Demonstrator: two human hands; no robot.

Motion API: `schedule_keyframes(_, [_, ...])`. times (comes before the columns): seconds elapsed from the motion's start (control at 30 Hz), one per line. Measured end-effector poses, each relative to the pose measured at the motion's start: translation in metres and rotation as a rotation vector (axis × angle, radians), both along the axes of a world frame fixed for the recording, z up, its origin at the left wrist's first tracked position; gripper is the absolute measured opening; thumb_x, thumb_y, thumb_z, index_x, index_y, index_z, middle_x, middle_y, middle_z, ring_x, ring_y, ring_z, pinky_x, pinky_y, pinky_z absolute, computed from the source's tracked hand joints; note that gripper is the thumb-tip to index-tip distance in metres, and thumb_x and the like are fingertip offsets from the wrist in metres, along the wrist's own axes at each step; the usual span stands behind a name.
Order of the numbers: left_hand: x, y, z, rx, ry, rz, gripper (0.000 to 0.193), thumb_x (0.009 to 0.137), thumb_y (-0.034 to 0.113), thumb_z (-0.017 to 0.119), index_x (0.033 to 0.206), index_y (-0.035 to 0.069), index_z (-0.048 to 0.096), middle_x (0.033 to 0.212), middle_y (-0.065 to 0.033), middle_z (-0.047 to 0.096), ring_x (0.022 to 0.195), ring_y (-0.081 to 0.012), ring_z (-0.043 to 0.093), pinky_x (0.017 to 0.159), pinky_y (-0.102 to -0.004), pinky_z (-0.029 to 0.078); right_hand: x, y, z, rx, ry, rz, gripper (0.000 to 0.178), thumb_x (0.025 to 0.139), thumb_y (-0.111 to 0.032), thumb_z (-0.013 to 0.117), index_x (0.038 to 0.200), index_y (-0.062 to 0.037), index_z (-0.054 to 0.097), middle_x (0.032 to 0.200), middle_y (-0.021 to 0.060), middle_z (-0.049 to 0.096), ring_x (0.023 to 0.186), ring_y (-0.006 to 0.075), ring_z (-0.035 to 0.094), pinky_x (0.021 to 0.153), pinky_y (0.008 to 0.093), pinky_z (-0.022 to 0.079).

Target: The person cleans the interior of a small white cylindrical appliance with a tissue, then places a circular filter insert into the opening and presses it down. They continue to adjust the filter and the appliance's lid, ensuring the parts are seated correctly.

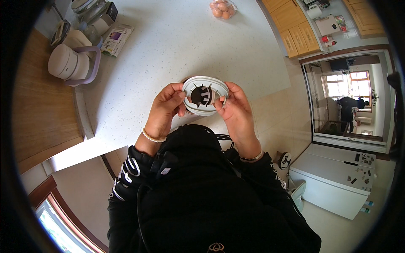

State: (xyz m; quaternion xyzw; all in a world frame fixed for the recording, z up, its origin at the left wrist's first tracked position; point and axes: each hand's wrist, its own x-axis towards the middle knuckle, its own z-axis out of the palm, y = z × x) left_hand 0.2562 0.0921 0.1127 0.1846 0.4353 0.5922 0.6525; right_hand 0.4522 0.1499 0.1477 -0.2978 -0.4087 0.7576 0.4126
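Observation:
A round white plastic piece [204, 112] is held up between my two hands, just beyond my body and above the counter's near edge. Its dark central opening [199, 96] is ringed by notches or teeth, and pale prongs show inside. I cannot tell its exact kind. My left hand [163, 105] pinches the left rim with thumb and fingers. On the opposite side, my right hand [237, 110] grips the rim, its thumb and a fingertip near a small pale tab. A reddish-brown edge of something peeks out behind the piece, mostly hidden.
A speckled white counter [152, 50] spreads ahead. On it lie a bag of eggs [222, 9] at the far side and, at left, a white appliance with a lilac handle [69, 63] beside a flat box [117, 40]. A white fridge [333, 179] stands to the right.

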Motion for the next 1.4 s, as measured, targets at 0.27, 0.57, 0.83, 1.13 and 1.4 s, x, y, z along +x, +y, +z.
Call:
schedule_keyframes(0.27, [0.004,-0.002,0.006,0.095,-0.050,-0.047,0.017,0.099,0.018,0.057,0.110,0.006,0.061,0.089,-0.0013,0.067,0.062,-0.0072,0.050,0.061,-0.0203,0.042,-0.007,-0.002,0.006,-0.026,-0.282,-0.002,0.027,0.104,-0.017,0.047,0.125,-0.0002,0.050,0.101,0.0020,0.055,0.091,0.0116,0.051,0.092,0.0324,0.046])
schedule_keyframes(0.57, [-0.006,-0.004,-0.001,0.055,-0.145,-0.093,0.020,0.098,0.020,0.060,0.109,0.004,0.061,0.083,-0.0010,0.064,0.061,-0.0071,0.049,0.057,-0.0198,0.038,0.000,0.007,-0.001,-0.075,-0.182,0.129,0.018,0.103,-0.023,0.049,0.092,-0.0091,0.051,0.089,-0.0006,0.050,0.084,0.0120,0.049,0.091,0.0346,0.045])
schedule_keyframes(0.83, [-0.019,0.006,0.006,0.106,0.011,-0.098,0.018,0.098,0.019,0.059,0.111,0.006,0.061,0.087,-0.0011,0.066,0.070,-0.0093,0.054,0.070,-0.0228,0.045,-0.006,0.021,0.007,0.159,-0.398,0.126,0.015,0.101,-0.018,0.056,0.102,-0.0029,0.058,0.093,0.0019,0.061,0.091,0.0104,0.055,0.089,0.0268,0.042])
schedule_keyframes(1.13, [-0.041,0.025,0.019,0.289,0.329,-0.097,0.015,0.098,0.010,0.057,0.111,0.007,0.064,0.093,-0.0022,0.068,0.084,-0.0120,0.063,0.082,-0.0274,0.051,-0.014,0.046,0.001,0.585,-0.687,0.009,0.013,0.090,-0.002,0.063,0.101,-0.0035,0.066,0.098,0.0037,0.065,0.093,0.0147,0.060,0.083,0.0281,0.048])
schedule_keyframes(1.4, [-0.028,0.022,0.006,0.251,0.408,-0.122,0.015,0.096,-0.001,0.057,0.109,0.004,0.064,0.104,-0.0049,0.067,0.097,-0.0159,0.065,0.094,-0.0311,0.052,-0.004,0.046,-0.023,0.518,-0.616,0.001,0.017,0.086,0.004,0.060,0.101,-0.0028,0.066,0.103,0.0054,0.065,0.093,0.0163,0.061,0.084,0.0288,0.050])
